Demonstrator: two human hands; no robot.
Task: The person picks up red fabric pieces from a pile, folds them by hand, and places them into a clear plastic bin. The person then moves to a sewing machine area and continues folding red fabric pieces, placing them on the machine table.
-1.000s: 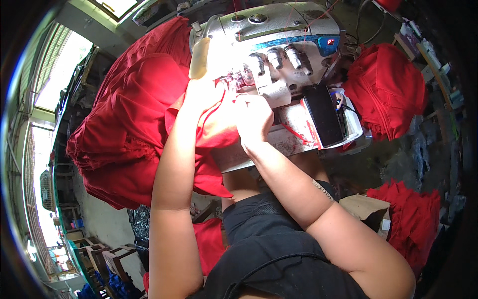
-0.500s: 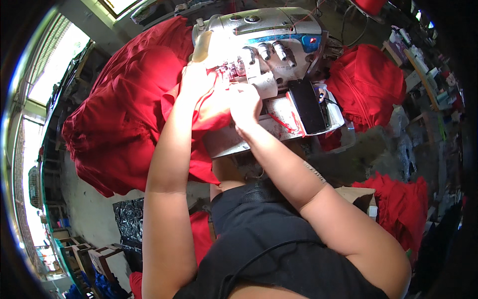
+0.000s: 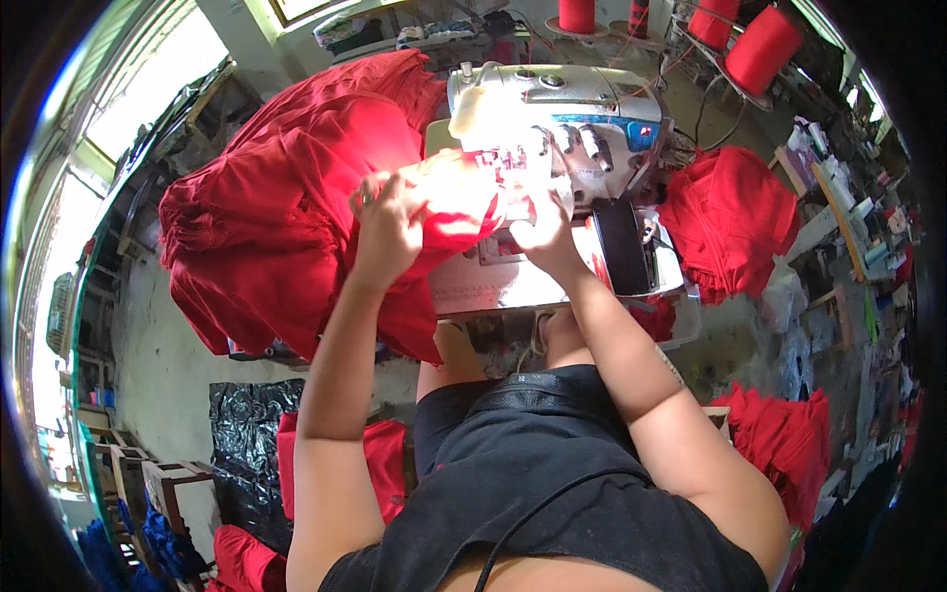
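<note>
A silver and white sewing machine (image 3: 552, 99) with a blue panel stands in front of me, its needle area washed out by bright light. Red fabric (image 3: 459, 222) lies across the machine bed and runs left into a large bunched pile (image 3: 286, 197). My left hand (image 3: 390, 225) is on the fabric left of the needle area, fingers bent and gripping cloth. My right hand (image 3: 546, 235) rests at the right of the fabric's edge, by the front of the machine, thumb and fingers apart. Glare hides some of its fingertips.
A black phone (image 3: 623, 247) lies in a white tray right of the machine. Another red fabric heap (image 3: 730, 222) sits beyond it. Red thread cones (image 3: 764, 47) stand at the back right. More red cloth (image 3: 779, 444) and a black plastic bag (image 3: 252, 439) are lower down.
My hands have moved apart: the left has drawn back leftward from the needle area, the right has come away from the cloth. The view has shifted, showing the thread cones.
</note>
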